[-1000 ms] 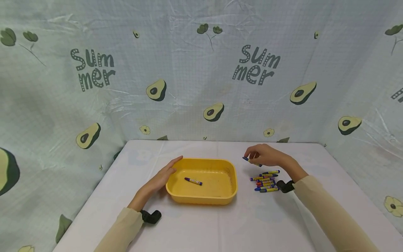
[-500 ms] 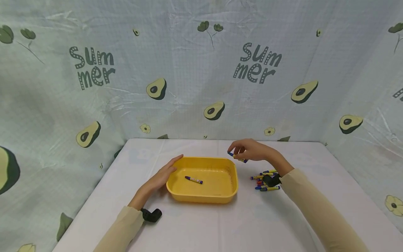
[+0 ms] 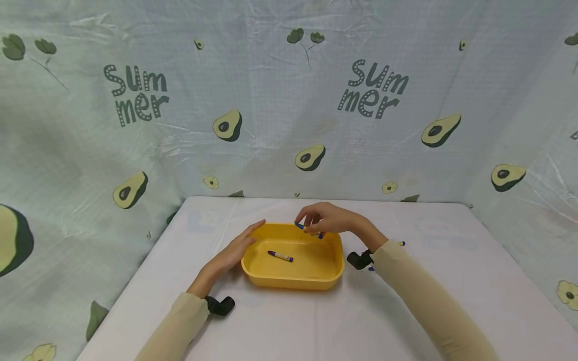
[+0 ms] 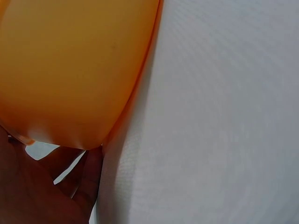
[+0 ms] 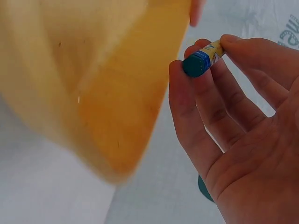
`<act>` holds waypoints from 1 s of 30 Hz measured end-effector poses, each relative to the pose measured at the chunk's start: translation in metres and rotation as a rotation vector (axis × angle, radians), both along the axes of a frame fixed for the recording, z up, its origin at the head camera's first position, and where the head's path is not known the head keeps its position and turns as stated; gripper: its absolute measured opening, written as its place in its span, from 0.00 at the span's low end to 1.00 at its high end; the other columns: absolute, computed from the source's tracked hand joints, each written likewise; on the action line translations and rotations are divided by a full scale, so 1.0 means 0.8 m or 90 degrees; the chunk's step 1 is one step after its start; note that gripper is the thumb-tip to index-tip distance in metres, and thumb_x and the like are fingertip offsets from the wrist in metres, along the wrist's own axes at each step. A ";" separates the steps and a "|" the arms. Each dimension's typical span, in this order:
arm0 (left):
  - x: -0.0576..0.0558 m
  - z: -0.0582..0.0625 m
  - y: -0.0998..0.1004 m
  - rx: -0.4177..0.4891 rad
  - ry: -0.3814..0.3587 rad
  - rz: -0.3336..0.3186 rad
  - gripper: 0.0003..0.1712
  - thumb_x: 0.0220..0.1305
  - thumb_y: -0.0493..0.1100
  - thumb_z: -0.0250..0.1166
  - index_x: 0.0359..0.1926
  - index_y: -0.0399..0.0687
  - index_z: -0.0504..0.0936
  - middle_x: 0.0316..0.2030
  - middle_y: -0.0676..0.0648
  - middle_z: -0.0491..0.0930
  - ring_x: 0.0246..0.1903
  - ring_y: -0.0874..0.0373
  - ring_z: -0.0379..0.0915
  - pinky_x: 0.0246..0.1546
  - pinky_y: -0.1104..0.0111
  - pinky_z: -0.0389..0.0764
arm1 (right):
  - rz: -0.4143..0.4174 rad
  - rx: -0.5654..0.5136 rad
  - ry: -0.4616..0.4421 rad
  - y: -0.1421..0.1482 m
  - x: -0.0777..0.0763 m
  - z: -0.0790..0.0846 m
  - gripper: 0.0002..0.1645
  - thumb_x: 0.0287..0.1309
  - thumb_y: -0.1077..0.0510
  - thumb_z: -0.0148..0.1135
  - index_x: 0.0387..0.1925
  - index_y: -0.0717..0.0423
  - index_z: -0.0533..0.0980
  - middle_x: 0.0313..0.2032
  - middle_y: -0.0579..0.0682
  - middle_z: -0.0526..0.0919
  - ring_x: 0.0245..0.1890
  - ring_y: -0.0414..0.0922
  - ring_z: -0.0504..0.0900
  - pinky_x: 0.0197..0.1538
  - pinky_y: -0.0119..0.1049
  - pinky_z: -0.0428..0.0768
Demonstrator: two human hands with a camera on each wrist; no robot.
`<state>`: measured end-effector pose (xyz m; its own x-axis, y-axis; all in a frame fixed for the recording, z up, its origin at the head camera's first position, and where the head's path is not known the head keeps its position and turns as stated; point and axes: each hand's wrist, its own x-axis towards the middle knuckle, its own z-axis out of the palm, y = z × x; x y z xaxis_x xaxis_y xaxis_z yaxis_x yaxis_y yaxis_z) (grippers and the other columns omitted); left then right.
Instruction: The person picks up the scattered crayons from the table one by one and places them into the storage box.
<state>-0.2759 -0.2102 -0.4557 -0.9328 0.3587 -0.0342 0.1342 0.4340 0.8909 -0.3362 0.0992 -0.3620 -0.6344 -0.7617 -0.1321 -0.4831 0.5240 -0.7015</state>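
Note:
My left hand [image 3: 232,252] rests along the left side of a yellow plastic tray [image 3: 289,283], with extended fingers touching its wall and rim. In the left wrist view those fingers [image 4: 91,175] lie against the tray's outer side. My right hand [image 3: 334,219] is above the tray's back right part. Between thumb and fingertips it pinches a crayon [image 5: 205,58] with a yellow wrapper and a dark blue-green end. Inside the tray lies another crayon [image 3: 280,256], yellow with purple-blue ends.
More crayons lie on the white table [image 3: 271,326] right of the tray, mostly hidden by my right forearm; one crayon end [image 3: 402,243] shows beyond the sleeve. A printed cloth [image 3: 271,100] hangs behind the table.
My right hand has moved left with the pinched crayon, from above the crayon pile to over the tray. My left hand and the tray stay in place.

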 end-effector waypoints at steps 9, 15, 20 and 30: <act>-0.002 0.005 0.002 -0.006 0.000 0.003 0.33 0.81 0.42 0.37 0.83 0.59 0.51 0.83 0.46 0.49 0.82 0.43 0.43 0.82 0.42 0.43 | 0.005 -0.029 -0.035 -0.038 -0.007 -0.017 0.22 0.68 0.61 0.63 0.62 0.58 0.77 0.46 0.53 0.85 0.40 0.46 0.85 0.41 0.37 0.90; -0.003 0.002 0.000 -0.018 0.010 0.000 0.33 0.82 0.43 0.37 0.83 0.58 0.50 0.83 0.44 0.48 0.82 0.42 0.43 0.81 0.41 0.44 | 0.016 -0.042 -0.059 -0.053 -0.010 -0.032 0.22 0.68 0.62 0.63 0.61 0.59 0.78 0.44 0.54 0.85 0.40 0.47 0.85 0.40 0.37 0.90; -0.002 0.002 0.000 -0.021 0.003 0.002 0.33 0.82 0.44 0.37 0.83 0.61 0.50 0.83 0.46 0.49 0.82 0.42 0.43 0.81 0.41 0.44 | 0.006 -0.047 -0.071 -0.059 -0.009 -0.039 0.20 0.67 0.62 0.63 0.60 0.58 0.79 0.47 0.55 0.84 0.42 0.46 0.84 0.40 0.38 0.90; -0.001 0.001 -0.003 -0.029 0.009 -0.001 0.33 0.81 0.44 0.37 0.83 0.59 0.50 0.83 0.44 0.48 0.82 0.41 0.43 0.81 0.40 0.44 | 0.010 -0.017 -0.092 -0.070 -0.007 -0.052 0.21 0.66 0.62 0.65 0.60 0.56 0.80 0.46 0.54 0.83 0.35 0.45 0.85 0.37 0.37 0.90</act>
<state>-0.2763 -0.2126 -0.4549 -0.9327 0.3588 -0.0372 0.1476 0.4738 0.8682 -0.3416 0.0434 -0.4035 -0.5988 -0.7754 -0.2003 -0.3838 0.4974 -0.7780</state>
